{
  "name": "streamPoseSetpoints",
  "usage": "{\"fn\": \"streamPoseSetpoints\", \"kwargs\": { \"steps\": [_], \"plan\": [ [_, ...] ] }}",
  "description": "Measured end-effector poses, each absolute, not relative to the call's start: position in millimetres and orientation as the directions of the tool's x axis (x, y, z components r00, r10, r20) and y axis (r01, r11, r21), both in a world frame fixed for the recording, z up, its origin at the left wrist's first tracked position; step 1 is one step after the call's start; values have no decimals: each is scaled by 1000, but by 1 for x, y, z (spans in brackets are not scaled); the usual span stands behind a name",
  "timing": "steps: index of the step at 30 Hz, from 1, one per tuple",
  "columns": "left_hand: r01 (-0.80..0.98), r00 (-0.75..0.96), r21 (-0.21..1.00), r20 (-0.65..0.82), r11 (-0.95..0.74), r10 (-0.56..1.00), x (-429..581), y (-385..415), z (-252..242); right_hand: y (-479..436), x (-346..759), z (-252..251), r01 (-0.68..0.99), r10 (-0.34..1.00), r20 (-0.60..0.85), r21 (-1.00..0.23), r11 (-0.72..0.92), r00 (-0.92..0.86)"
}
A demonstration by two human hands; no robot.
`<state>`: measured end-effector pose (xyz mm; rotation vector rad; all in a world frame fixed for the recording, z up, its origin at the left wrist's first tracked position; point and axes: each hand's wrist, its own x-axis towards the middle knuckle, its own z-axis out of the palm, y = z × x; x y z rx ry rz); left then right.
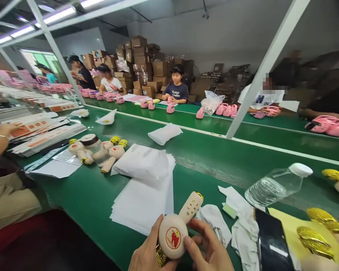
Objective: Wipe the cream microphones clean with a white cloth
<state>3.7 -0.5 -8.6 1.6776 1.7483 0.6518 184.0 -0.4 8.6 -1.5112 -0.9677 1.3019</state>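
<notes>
Cream handheld gadget (178, 229), handle slanting to the upper right, its round head held firmly between left hand (148, 250) and right hand (210, 246)

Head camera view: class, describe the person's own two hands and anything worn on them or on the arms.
The left hand and the right hand are both bare, with no gloves or finger cots. The picture's lower edge cuts them off around the wrists, so no sleeve, cuff or forearm shows.
</notes>
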Motion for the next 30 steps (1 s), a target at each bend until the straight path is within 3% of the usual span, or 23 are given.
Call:
{"fn": "streamPoseSetpoints", "kwargs": {
  "steps": [6, 11, 16, 30],
  "plan": [
    [775, 35, 618, 164, -131, 986, 9, -8, -34, 1, 195, 16, 65, 948, -316, -946, -318, 36],
    [794, 117, 550, 279, -258, 953, 10, -9, -44, 5, 192, 15, 7, 942, -334, -942, -335, 38],
    [821, 156, 495, 283, -284, 946, 8, -7, -46, 8, 190, 13, -103, 924, -383, -919, -380, 9],
    [813, 120, 532, 240, -234, 963, 10, -4, -53, 11, 185, 10, -243, 904, -428, -879, -410, 22]
  ]
}}
